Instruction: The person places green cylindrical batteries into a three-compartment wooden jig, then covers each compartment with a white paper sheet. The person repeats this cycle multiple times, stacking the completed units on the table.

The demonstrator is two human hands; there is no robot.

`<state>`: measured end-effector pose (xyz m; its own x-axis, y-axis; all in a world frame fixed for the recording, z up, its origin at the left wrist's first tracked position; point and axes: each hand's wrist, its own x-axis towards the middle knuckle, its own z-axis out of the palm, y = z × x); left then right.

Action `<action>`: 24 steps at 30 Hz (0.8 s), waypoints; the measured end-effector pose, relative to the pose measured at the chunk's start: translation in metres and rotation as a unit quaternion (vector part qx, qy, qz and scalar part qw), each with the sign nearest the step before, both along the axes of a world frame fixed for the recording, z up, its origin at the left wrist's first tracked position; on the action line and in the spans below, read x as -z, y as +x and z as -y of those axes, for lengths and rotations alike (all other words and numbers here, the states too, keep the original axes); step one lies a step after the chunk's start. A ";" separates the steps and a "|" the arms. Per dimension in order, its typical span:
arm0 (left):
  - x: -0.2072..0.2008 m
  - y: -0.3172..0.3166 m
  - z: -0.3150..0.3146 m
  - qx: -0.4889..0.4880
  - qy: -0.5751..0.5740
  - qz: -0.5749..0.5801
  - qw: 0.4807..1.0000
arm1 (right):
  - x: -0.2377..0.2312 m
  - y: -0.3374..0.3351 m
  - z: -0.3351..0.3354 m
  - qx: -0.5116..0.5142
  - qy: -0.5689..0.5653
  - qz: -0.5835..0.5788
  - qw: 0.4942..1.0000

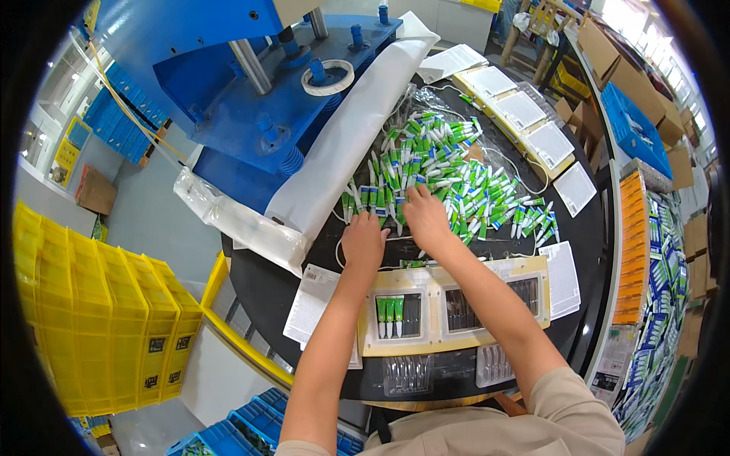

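Observation:
A heap of small green-and-white squeeze tubes (464, 178) with white nozzles lies on the round black table (281, 285). At its near left edge, my left hand (365, 242) has its fingers curled onto tubes, with the thumb a little apart. Just beside it, my right hand (427, 219) bends its fingers down over tubes; its fingertips are partly hidden. Below my hands sits a cream-yellow fixture (395, 349) with clear plastic blisters in its windows. Three tubes (390, 315) stand side by side in its left window, nozzles toward me. My right forearm covers part of the fixture.
A blue press machine (228, 121) stands at the far left, with white sheeting (342, 144) along its edge. Another fixture (559, 167) bearing white cards curves at the far right. Clear blisters (407, 374) lie at the near edge. Yellow crates (99, 304) stand left.

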<state>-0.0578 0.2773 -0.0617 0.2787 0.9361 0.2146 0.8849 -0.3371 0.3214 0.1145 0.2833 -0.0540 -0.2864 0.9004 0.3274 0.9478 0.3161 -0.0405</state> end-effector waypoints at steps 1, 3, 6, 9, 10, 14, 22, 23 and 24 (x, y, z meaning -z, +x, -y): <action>0.003 0.003 -0.003 -0.008 -0.010 -0.042 0.999 | 0.000 0.004 -0.005 0.002 -0.014 -0.007 1.000; 0.005 0.006 -0.008 -0.023 -0.051 -0.105 0.993 | -0.004 0.018 -0.003 -0.019 -0.038 -0.010 0.999; 0.005 0.007 -0.009 0.003 0.045 -0.136 0.990 | -0.019 0.037 0.020 -0.092 0.087 -0.092 0.988; -0.006 0.002 0.004 0.019 0.102 0.019 0.994 | -0.037 0.046 0.093 -0.031 0.013 -0.195 0.980; -0.013 0.001 0.009 0.018 0.095 0.095 0.991 | -0.040 0.045 0.120 -0.015 -0.007 -0.225 0.974; -0.035 -0.010 0.108 -0.085 0.055 0.334 0.937 | -0.041 0.035 0.203 -0.008 -0.025 -0.325 0.945; -0.011 0.005 0.224 0.041 0.065 0.204 0.976 | -0.035 0.023 0.241 -0.077 0.017 -0.291 0.954; -0.006 0.006 0.225 0.056 0.068 0.197 0.976 | -0.035 0.021 0.239 -0.089 0.038 -0.284 0.954; -0.001 0.007 0.225 0.063 0.067 0.188 0.978 | -0.034 0.019 0.238 -0.095 0.044 -0.275 0.956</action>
<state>-0.0507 0.0524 -0.0604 0.2674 0.8559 0.4426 0.6608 -0.4972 0.5622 0.1339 0.0453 -0.0203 -0.2041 0.8115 0.5476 0.7162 0.5051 -0.4816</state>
